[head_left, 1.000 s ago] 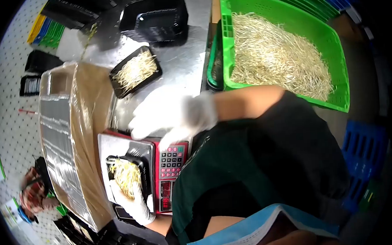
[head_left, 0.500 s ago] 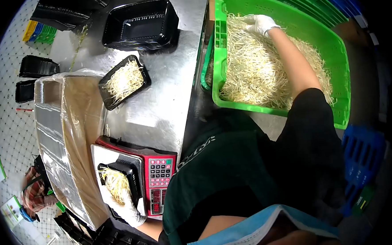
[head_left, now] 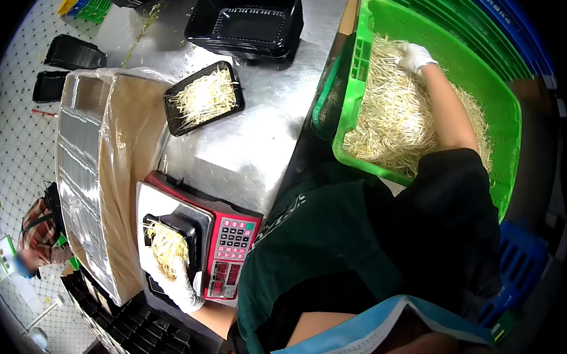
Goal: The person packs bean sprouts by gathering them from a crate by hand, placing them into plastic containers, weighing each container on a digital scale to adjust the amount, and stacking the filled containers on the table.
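My left hand (head_left: 177,286), in a white glove, curls around bean sprouts (head_left: 166,247) at a black tray (head_left: 188,230). That tray rests on the platform of a red weighing scale (head_left: 232,237). Over on the right, my gloved right hand (head_left: 416,58) is in a large green crate (head_left: 510,159), its fingers bent into the far part of a heap of bean sprouts (head_left: 390,123). Its fingertips are partly hidden among the sprouts. A second black tray (head_left: 238,102) filled with sprouts lies on the steel table beyond the scale.
Nested empty black trays (head_left: 243,22) stand on the steel table (head_left: 237,154). A plastic-lined carton (head_left: 122,166) of stacked trays is left of the scale. More black trays (head_left: 157,337) lie below. Another person (head_left: 39,234) is at the far left.
The view has shifted, so the crate and the table items sit farther right. My right hand's fingers look more bent into the sprouts. My left hand stays at the tray on the scale.
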Demonstrator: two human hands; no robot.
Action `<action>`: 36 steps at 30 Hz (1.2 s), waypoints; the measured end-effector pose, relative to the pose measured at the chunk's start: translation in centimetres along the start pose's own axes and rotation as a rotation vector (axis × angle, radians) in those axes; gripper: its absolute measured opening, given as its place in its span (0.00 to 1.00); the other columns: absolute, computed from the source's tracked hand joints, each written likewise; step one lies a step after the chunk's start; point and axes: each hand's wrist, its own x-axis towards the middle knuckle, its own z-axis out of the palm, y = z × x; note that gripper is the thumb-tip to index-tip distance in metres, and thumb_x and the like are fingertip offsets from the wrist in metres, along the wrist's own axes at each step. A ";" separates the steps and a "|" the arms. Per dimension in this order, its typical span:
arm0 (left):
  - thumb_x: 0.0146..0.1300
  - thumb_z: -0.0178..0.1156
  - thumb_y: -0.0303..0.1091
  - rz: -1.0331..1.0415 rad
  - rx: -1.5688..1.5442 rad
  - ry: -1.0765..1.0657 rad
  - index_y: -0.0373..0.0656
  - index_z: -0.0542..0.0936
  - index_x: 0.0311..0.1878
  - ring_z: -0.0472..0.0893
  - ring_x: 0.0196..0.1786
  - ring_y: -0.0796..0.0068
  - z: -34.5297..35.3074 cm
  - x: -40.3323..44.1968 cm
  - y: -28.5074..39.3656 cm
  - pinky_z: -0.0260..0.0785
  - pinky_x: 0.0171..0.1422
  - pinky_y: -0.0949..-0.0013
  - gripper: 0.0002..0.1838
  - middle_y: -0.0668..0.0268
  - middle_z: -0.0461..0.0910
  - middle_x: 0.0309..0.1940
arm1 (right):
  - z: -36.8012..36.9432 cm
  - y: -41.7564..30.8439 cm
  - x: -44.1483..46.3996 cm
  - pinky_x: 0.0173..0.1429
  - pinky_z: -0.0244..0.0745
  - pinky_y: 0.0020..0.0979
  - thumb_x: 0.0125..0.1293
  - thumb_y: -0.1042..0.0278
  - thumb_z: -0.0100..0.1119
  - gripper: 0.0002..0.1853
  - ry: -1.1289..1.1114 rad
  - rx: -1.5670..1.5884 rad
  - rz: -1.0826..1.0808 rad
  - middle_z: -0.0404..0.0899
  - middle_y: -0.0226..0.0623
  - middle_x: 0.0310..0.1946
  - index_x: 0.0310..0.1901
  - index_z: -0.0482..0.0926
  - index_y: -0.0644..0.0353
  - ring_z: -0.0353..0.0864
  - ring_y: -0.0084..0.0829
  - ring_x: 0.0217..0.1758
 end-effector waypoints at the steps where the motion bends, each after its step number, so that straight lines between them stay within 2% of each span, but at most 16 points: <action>1: 0.64 0.59 0.32 0.044 0.017 -0.017 0.38 0.62 0.69 0.66 0.66 0.63 -0.2 0.1 -0.4 0.56 0.71 0.62 0.32 0.56 0.64 0.67 | 0.1 0.9 0.0 0.54 0.75 0.32 0.49 0.64 0.70 0.30 0.093 0.172 0.056 0.82 0.44 0.47 0.57 0.76 0.53 0.81 0.37 0.49; 2: 0.64 0.60 0.35 0.066 0.058 -0.019 0.38 0.62 0.69 0.66 0.66 0.63 -0.5 0.0 -1.3 0.57 0.71 0.61 0.32 0.55 0.64 0.67 | -0.6 2.1 0.3 0.47 0.76 0.27 0.52 0.70 0.68 0.26 0.004 0.451 0.136 0.83 0.37 0.41 0.56 0.78 0.56 0.81 0.29 0.40; 3: 0.64 0.60 0.35 0.063 0.056 -0.015 0.38 0.62 0.69 0.66 0.66 0.63 -0.7 0.0 -1.5 0.57 0.71 0.61 0.32 0.55 0.64 0.67 | 0.6 4.8 1.4 0.43 0.75 0.24 0.54 0.75 0.66 0.23 0.126 0.726 0.031 0.83 0.31 0.38 0.54 0.78 0.59 0.78 0.23 0.34; 8: 0.64 0.60 0.34 -0.005 0.090 0.005 0.38 0.62 0.69 0.67 0.66 0.62 -0.1 -0.1 0.1 0.57 0.71 0.61 0.32 0.55 0.64 0.66 | -6.4 7.3 -1.7 0.40 0.73 0.22 0.58 0.74 0.66 0.18 0.170 1.076 -0.053 0.83 0.27 0.39 0.52 0.79 0.59 0.77 0.16 0.35; 11: 0.64 0.59 0.32 -0.004 0.176 0.013 0.37 0.62 0.69 0.66 0.66 0.63 -0.4 -0.2 -0.5 0.56 0.71 0.62 0.31 0.55 0.64 0.66 | -8.5 4.6 -3.4 0.36 0.75 0.23 0.61 0.73 0.62 0.20 0.104 0.722 -0.097 0.82 0.34 0.40 0.56 0.75 0.63 0.76 0.19 0.29; 14: 0.64 0.59 0.32 -0.022 0.150 0.023 0.37 0.62 0.69 0.66 0.66 0.64 -0.2 -0.3 0.1 0.55 0.72 0.62 0.31 0.56 0.64 0.66 | -5.5 3.1 -2.4 0.37 0.76 0.22 0.66 0.71 0.54 0.20 -0.223 0.593 0.061 0.81 0.43 0.45 0.58 0.71 0.68 0.77 0.22 0.31; 17: 0.63 0.60 0.33 -0.119 -0.001 0.049 0.39 0.63 0.69 0.65 0.67 0.63 0.3 -0.3 0.8 0.53 0.72 0.61 0.32 0.58 0.64 0.66 | -1.3 2.8 -2.1 0.58 0.75 0.32 0.55 0.69 0.69 0.38 -0.277 0.250 -0.154 0.70 0.46 0.63 0.68 0.63 0.57 0.77 0.36 0.57; 21: 0.62 0.62 0.37 -0.071 0.065 0.054 0.39 0.63 0.69 0.64 0.67 0.63 0.2 -0.5 0.6 0.52 0.73 0.60 0.33 0.58 0.63 0.66 | 1.0 3.6 -2.6 0.65 0.67 0.31 0.51 0.66 0.73 0.40 -0.161 0.278 -0.144 0.73 0.40 0.61 0.67 0.65 0.55 0.76 0.38 0.59; 23: 0.57 0.66 0.38 -0.141 -0.004 0.098 0.36 0.65 0.67 0.63 0.67 0.58 0.5 -0.4 1.4 0.52 0.72 0.58 0.37 0.54 0.60 0.65 | 0.0 2.2 -3.7 0.65 0.68 0.30 0.50 0.68 0.73 0.38 -0.101 0.198 0.109 0.76 0.41 0.57 0.64 0.68 0.56 0.76 0.37 0.58; 25: 0.56 0.66 0.38 -0.088 0.096 0.087 0.35 0.65 0.67 0.62 0.67 0.58 0.0 -0.6 0.6 0.53 0.72 0.58 0.37 0.54 0.59 0.65 | -1.6 1.6 -5.0 0.61 0.71 0.28 0.54 0.70 0.69 0.31 -0.084 0.248 0.123 0.79 0.45 0.52 0.61 0.70 0.60 0.77 0.36 0.54; 27: 0.56 0.67 0.38 -0.108 0.126 0.079 0.36 0.66 0.67 0.61 0.68 0.58 -0.2 -0.6 0.9 0.51 0.73 0.59 0.37 0.54 0.59 0.65 | -5.0 0.0 -8.5 0.46 0.76 0.25 0.57 0.82 0.59 0.21 0.045 0.609 0.069 0.81 0.42 0.41 0.55 0.73 0.67 0.80 0.27 0.42; 29: 0.56 0.67 0.39 -0.121 0.143 0.078 0.37 0.66 0.67 0.60 0.68 0.57 -0.2 -0.6 1.6 0.51 0.73 0.58 0.37 0.53 0.61 0.64 | -7.5 0.8 -10.0 0.41 0.76 0.25 0.52 0.84 0.62 0.25 0.025 0.722 0.009 0.80 0.34 0.39 0.54 0.74 0.65 0.78 0.23 0.33; 31: 0.55 0.67 0.39 -0.138 0.157 0.091 0.38 0.66 0.67 0.60 0.68 0.57 -0.3 -0.5 0.9 0.51 0.73 0.57 0.37 0.53 0.63 0.64 | -9.6 -0.2 -11.9 0.41 0.75 0.24 0.51 0.82 0.63 0.25 0.038 0.694 0.008 0.80 0.31 0.39 0.54 0.75 0.64 0.77 0.22 0.34; 34: 0.52 0.68 0.47 0.034 0.424 0.109 0.42 0.69 0.66 0.62 0.65 0.54 -0.7 -0.4 -0.1 0.51 0.71 0.54 0.38 0.54 0.70 0.62 | -12.2 -2.7 -13.6 0.43 0.74 0.23 0.55 0.75 0.64 0.22 -0.035 0.824 -0.309 0.80 0.28 0.40 0.54 0.75 0.63 0.77 0.18 0.38; 35: 0.56 0.67 0.41 -0.001 0.469 0.069 0.39 0.63 0.69 0.65 0.68 0.57 -0.8 -0.1 1.3 0.52 0.73 0.59 0.39 0.52 0.64 0.67 | -13.1 -4.5 -14.0 0.45 0.74 0.23 0.56 0.74 0.64 0.22 -0.052 0.886 -0.438 0.80 0.27 0.40 0.54 0.75 0.63 0.77 0.18 0.39; 36: 0.54 0.68 0.45 0.074 0.572 0.111 0.39 0.64 0.69 0.65 0.67 0.54 -0.9 0.4 2.1 0.53 0.72 0.58 0.41 0.50 0.66 0.66 | -13.9 -6.5 -13.7 0.47 0.73 0.23 0.56 0.71 0.65 0.22 -0.089 0.837 -0.500 0.80 0.27 0.42 0.54 0.75 0.63 0.77 0.18 0.41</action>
